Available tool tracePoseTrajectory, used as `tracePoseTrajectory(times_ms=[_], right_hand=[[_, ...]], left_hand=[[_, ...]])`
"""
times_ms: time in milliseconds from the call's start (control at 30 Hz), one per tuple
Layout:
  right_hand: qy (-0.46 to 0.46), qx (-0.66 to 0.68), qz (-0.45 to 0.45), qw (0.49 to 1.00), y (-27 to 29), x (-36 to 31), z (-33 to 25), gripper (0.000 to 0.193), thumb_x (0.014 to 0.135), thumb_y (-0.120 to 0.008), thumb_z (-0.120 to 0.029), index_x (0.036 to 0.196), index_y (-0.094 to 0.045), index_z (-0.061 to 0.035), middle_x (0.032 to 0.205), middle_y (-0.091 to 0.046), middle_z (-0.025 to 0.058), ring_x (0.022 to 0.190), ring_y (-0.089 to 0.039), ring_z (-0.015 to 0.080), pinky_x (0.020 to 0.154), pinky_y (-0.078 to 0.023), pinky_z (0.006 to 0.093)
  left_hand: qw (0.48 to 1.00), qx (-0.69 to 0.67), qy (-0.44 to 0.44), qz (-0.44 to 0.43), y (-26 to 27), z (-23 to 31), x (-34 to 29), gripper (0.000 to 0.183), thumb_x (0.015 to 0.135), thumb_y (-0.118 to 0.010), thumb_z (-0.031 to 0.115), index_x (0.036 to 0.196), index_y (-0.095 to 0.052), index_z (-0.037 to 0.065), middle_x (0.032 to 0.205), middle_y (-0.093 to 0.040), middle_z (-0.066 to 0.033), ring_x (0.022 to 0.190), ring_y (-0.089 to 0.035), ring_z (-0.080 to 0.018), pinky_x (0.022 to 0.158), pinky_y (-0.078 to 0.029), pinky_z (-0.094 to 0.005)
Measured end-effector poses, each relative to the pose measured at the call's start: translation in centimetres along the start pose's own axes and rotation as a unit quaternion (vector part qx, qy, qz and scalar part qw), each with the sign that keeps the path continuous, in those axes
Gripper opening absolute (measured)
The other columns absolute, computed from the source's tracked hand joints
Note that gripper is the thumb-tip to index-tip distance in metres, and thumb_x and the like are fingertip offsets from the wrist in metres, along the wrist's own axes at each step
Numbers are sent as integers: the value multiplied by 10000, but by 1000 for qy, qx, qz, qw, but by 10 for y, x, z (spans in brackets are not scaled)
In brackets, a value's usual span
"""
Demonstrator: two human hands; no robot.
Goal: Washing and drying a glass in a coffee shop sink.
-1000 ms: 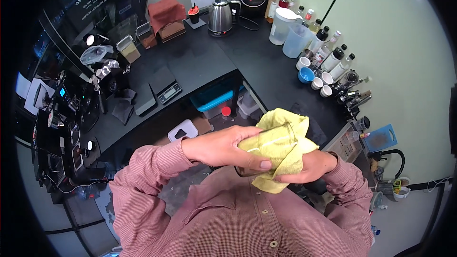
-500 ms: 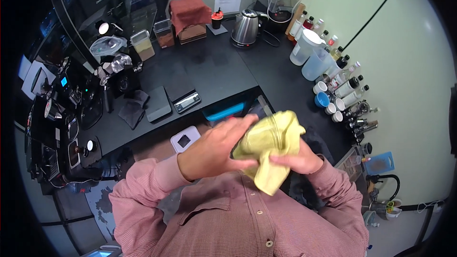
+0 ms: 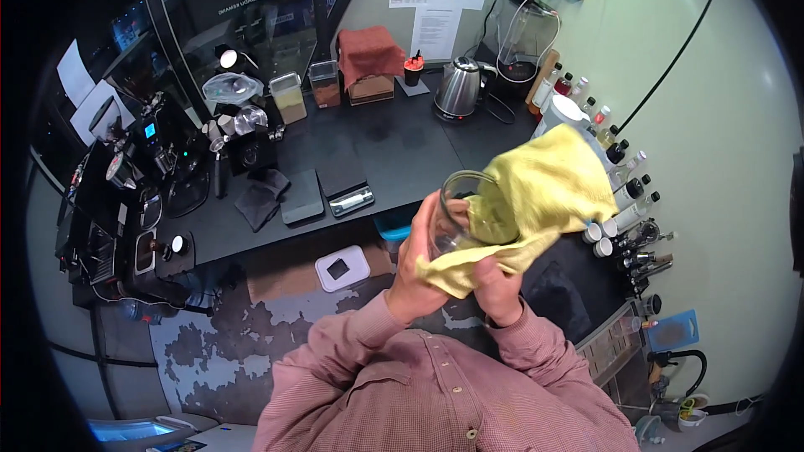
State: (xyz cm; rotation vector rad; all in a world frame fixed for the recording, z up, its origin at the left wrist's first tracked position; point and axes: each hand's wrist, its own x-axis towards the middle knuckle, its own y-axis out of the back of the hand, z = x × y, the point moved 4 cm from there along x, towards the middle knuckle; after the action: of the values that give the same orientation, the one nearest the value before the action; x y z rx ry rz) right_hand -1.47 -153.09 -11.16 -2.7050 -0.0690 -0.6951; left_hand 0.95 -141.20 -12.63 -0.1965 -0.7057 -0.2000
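Observation:
A clear glass container [image 3: 449,234], round and wide-mouthed, is tilted in front of my chest. My left hand [image 3: 412,272] is wrapped round its left side. The yellow cloth [image 3: 561,177] spreads over the glass's right side, and its lower edge folds beneath the glass across to my left fingers. Below the glass my right hand [image 3: 497,293] grips the cloth, thumb on top and the other fingers mostly covered. Through the glass, part of the cloth and some fingers show.
A black counter [image 3: 377,146] runs in front of me, carrying a steel kettle [image 3: 459,92], a small scale [image 3: 350,201] and a dark folded cloth [image 3: 261,199]. Bottles [image 3: 630,192] and cups line the right wall. An espresso machine [image 3: 92,230] stands left; a white lid [image 3: 343,268] lies below the counter edge.
The glass, earlier mostly wrapped in the cloth, now shows its open rim. The cloth has spread up and to the right. Both hands still hold on, and the whole view has shifted.

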Motion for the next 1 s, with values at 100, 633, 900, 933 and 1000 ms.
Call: tracePoseTrajectory(times_ms=[100, 633, 900, 933, 1000], right_hand=[[-131, -51, -29, 990, 18, -6, -19, 933, 750, -893, -137, 1493, -349, 14, 1420, -507, 136, 1321, -508, 246, 1126, -402, 389], [-306, 362, -188, 860, 65, -74, -16, 1069, 733, -859, -434, 1553, -303, -31, 1497, -487, 131, 1357, -512, 267, 1123, -450, 432], [-272, 143, -338, 889, 45, -46, -27, 975, 738, -875, -343, 1505, -376, -6, 1422, -538, 105, 1319, -521, 215, 1126, -412, 372], [-276, 97, -363, 885, 43, -41, -26, 956, 747, -876, -339, 1495, -386, 0, 1405, -545, 98, 1318, -515, 205, 1124, -406, 365], [-213, 27, -349, 912, 40, -26, -17, 921, 761, -876, -349, 1472, -405, -3, 1397, -513, 105, 1224, -552, 206, 1047, -458, 354]], left_hand=[[922, 366, -120, 32, -11, 24, 1, 883, 875, -769, 385, 1531, -311, 13, 1607, -260, -288, 1485, -309, -425, 1209, -255, -511], [926, -220, 234, 199, -74, -47, -176, 609, 1048, -565, 327, 1556, -352, 69, 1557, -439, -94, 1386, -470, -233, 1161, -384, -380], [986, 28, 114, 121, -48, 37, -123, 770, 906, -769, 285, 1522, -374, 45, 1480, -506, -116, 1330, -531, -246, 1123, -447, -403], [985, 15, 128, 113, -49, 39, -117, 769, 910, -764, 281, 1526, -368, 47, 1484, -501, -117, 1337, -526, -247, 1128, -441, -403], [983, -11, 155, 96, -45, 39, -107, 767, 918, -754, 273, 1534, -355, 51, 1493, -491, -119, 1349, -516, -248, 1139, -427, -402]])
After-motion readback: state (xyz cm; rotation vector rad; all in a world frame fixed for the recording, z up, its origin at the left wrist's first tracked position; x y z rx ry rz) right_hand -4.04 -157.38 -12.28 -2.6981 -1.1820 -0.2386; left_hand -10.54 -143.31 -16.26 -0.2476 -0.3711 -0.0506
